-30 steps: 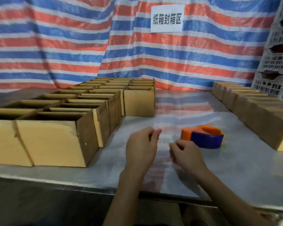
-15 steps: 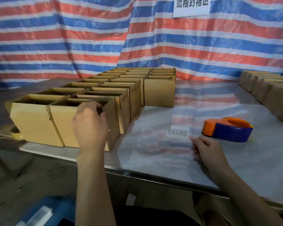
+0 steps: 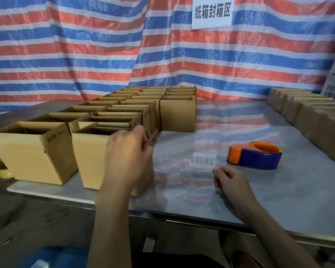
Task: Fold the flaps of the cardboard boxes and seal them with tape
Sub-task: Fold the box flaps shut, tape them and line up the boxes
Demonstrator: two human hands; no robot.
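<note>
Cardboard box [image 3: 92, 161] rim is grasped at its right corner by left grip [image 3: 128, 157]; right grip [image 3: 232, 182] clenched, empty.

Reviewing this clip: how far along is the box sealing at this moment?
Done: the row of brown cardboard boxes along the right edge of the shiny table looks closed; tape on them is not discernible. In hand: the left hand grips the top corner of the nearest open-topped brown cardboard box; the right hand rests curled on the table, and the orange-and-blue tape dispenser lies untouched. Left: the block of open boxes behind it.
</note>
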